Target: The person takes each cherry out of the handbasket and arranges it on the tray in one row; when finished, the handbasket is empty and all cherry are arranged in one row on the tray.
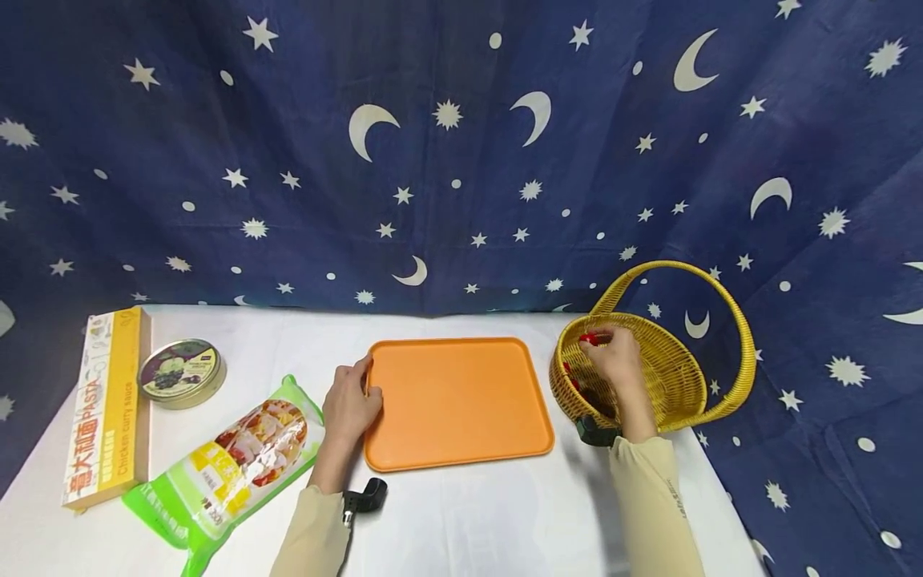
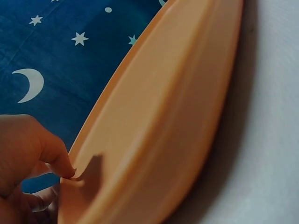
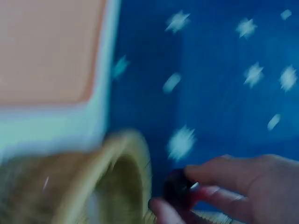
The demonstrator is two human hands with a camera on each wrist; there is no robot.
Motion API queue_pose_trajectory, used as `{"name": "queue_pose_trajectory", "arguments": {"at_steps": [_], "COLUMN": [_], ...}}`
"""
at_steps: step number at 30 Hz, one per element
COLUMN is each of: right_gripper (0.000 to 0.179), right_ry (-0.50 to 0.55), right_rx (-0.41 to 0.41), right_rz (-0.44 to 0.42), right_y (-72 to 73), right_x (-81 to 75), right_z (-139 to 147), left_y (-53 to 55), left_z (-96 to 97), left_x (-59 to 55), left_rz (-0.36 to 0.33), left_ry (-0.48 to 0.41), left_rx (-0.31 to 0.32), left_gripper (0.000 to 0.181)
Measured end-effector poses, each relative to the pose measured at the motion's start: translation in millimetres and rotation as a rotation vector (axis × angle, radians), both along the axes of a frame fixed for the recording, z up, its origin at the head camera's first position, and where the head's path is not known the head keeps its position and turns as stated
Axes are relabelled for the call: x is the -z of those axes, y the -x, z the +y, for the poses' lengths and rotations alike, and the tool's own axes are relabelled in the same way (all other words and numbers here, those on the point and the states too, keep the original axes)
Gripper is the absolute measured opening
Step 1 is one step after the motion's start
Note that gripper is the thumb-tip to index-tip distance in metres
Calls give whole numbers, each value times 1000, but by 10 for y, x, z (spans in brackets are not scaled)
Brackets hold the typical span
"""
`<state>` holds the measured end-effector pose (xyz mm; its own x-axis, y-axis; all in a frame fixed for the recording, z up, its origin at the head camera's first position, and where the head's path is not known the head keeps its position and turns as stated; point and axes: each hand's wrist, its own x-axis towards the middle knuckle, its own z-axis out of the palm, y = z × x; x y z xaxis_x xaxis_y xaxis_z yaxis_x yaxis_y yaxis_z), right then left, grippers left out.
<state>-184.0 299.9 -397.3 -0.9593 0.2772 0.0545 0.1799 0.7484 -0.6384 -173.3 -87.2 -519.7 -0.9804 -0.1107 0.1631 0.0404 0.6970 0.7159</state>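
Observation:
My left hand (image 1: 352, 407) pinches the left rim of an orange tray (image 1: 458, 405), which lies on the white table. The left wrist view has the thumb over the tray's rim (image 2: 117, 79) and the other fingers outside it. Over the left part of a yellow wicker basket (image 1: 667, 361), my right hand (image 1: 616, 357) holds a small red thing (image 1: 594, 339) between thumb and fingers. Up close, in the blurred right wrist view, this thing (image 3: 178, 189) looks dark red, rounded and glossy; its kind I cannot tell. More red bits (image 1: 570, 375) show inside the basket below the hand.
At the left stand a yellow and white pasta box (image 1: 104, 409) and a round tin (image 1: 182, 373). A green food bag (image 1: 234, 473) lies between them and my left forearm. The basket's tall handle (image 1: 743, 353) arches to the right. A dark blue starry cloth (image 1: 447, 160) hangs behind the table.

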Motion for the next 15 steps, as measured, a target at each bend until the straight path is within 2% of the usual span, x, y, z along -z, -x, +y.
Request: {"name": "queue_pose_trajectory", "arguments": {"at_steps": [2,5,7,10,12,15], "right_gripper": [29,29,31,34,35,34], "right_ry": [71,273,395,488,505,473], "right_rx": [-43,-128,-178,-236,-269,-305], "right_rz": [112,169,138,44,-14,-38], "right_y": [3,28,49,78,86,110], "right_x": [-56,-15,102,328,482,675], "right_z": [-230,-698,-1033,-1487,-1729,-2005], "left_y": [9,16,13,8,4,5], "left_z": [-10,-21,-27,-24,-18,-6], "left_x": [-23,-45,-49,-39,-26,-14], "left_rz": [1,-3,-6,-8,-9,-8], "left_ry": [2,1,-4,-8,-7,-8], "left_rx": [4,6,8,9,12,15], "left_gripper": [57,58,57,57,57,56]}}
